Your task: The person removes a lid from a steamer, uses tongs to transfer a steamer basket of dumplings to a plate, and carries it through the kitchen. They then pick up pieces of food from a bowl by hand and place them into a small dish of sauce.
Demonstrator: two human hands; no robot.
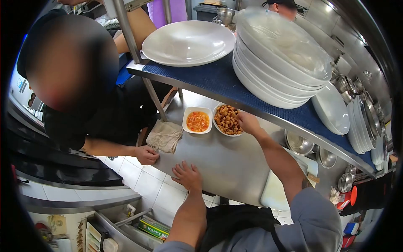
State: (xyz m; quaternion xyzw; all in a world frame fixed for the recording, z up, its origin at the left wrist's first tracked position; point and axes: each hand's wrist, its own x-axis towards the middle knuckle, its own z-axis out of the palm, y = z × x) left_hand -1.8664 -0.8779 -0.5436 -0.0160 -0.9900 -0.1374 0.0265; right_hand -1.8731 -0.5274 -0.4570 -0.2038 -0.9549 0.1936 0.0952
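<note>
My left hand (187, 175) lies with its fingers spread on the near edge of the steel table (222, 161), holding nothing. At the right rim of a white bowl of brown fried pieces (228, 120), my right hand (249, 122) has its fingers bent together; what they hold, if anything, is hidden. Left of that bowl stands a square white bowl of orange-red sauce (197, 121). A crumpled beige cloth (165, 136) sits farther left.
A co-worker in black (105, 122) leans at the left, one fist by the table edge. Overhead, a blue-lined shelf (201, 80) holds a wide white plate (189, 43) and stacked plates (268, 67). White cutting boards (279, 185) and metal bowls (299, 143) are at the right.
</note>
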